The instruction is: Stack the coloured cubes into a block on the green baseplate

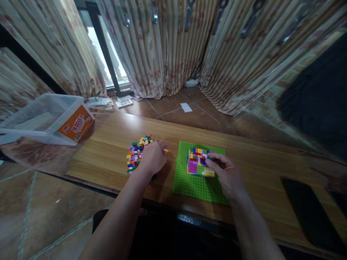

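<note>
Your multicoloured plastic-brick block (195,161), centre-right, looks part-built; loose multicoloured plastic bricks (133,157) remain centre-left; left hand (154,156), right hand (230,176): can't tell if gripping

Left hand (154,156) palm-down, right hand (228,174) half-curled

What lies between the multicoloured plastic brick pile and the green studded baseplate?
The head view shows the left hand, a small orange brick and brown wooden tabletop.

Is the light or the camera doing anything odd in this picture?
Head view: glare on the tabletop near its far edge, and a washed-out window. Head view: curtains splay outward, likely wide-angle distortion; the dark shape at right is blurred.
</note>
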Action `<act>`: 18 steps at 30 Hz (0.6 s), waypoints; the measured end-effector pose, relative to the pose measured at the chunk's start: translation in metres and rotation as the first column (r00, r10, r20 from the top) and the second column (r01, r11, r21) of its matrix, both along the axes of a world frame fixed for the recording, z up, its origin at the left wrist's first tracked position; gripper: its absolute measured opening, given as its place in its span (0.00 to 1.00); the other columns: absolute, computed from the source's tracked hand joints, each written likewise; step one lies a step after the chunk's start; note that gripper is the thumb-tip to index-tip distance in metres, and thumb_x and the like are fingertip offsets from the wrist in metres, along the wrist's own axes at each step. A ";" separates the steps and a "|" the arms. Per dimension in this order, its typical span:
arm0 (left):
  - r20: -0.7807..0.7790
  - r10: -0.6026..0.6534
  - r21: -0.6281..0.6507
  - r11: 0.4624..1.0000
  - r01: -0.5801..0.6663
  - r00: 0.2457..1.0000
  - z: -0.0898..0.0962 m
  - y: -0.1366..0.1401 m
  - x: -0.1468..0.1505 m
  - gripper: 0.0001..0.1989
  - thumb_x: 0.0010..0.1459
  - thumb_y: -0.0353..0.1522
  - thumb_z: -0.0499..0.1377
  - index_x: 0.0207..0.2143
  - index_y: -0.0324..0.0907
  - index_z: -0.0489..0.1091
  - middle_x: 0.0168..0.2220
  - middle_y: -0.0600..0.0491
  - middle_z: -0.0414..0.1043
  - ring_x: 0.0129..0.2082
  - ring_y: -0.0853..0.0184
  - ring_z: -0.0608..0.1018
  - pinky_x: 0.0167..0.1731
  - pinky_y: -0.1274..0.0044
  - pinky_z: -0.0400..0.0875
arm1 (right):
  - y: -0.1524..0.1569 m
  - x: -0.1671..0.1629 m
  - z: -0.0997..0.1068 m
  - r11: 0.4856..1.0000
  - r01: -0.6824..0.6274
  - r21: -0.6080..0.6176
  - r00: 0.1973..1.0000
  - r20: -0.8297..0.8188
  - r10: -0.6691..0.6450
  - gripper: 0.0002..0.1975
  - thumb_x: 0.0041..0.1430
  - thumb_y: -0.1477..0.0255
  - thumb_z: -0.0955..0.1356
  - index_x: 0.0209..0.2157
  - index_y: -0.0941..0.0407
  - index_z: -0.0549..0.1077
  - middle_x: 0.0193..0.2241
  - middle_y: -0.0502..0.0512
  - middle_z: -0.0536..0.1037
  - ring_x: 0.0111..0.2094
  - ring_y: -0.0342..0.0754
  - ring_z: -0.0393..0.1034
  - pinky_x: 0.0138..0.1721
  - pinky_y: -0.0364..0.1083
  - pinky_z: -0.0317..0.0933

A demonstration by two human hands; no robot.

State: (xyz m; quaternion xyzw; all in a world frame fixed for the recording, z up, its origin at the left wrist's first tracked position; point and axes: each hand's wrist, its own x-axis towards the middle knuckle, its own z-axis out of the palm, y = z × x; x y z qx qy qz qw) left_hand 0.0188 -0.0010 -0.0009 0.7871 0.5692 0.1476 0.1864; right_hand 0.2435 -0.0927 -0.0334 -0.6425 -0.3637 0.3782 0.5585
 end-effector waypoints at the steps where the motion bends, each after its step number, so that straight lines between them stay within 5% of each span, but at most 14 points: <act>1: -0.044 -0.013 0.028 1.000 0.015 0.999 -0.001 0.001 -0.002 0.13 0.54 0.22 0.55 0.37 0.41 0.77 0.38 0.48 0.79 0.40 0.60 0.79 0.41 0.74 0.69 | 0.001 0.000 0.000 1.000 0.027 -0.004 0.999 -0.032 -0.028 0.19 0.41 0.57 0.78 0.34 0.51 0.80 0.44 0.54 0.80 0.43 0.53 0.74 0.47 0.54 0.67; 12: -0.198 -0.090 0.110 0.987 0.113 0.976 -0.008 0.001 0.006 0.11 0.57 0.26 0.55 0.36 0.39 0.78 0.42 0.44 0.76 0.45 0.57 0.76 0.47 0.70 0.69 | 0.001 -0.005 0.004 1.000 0.029 0.008 0.998 -0.051 -0.028 0.18 0.43 0.57 0.77 0.35 0.52 0.80 0.36 0.52 0.82 0.38 0.50 0.75 0.43 0.52 0.69; 18: 0.020 -0.102 0.070 0.993 0.100 0.995 -0.001 -0.001 0.010 0.09 0.59 0.27 0.54 0.35 0.39 0.75 0.38 0.46 0.76 0.39 0.60 0.77 0.42 0.71 0.69 | 0.000 -0.004 0.004 0.997 0.052 0.061 0.995 0.083 -0.057 0.17 0.48 0.57 0.75 0.36 0.53 0.80 0.39 0.56 0.81 0.40 0.53 0.75 0.43 0.55 0.70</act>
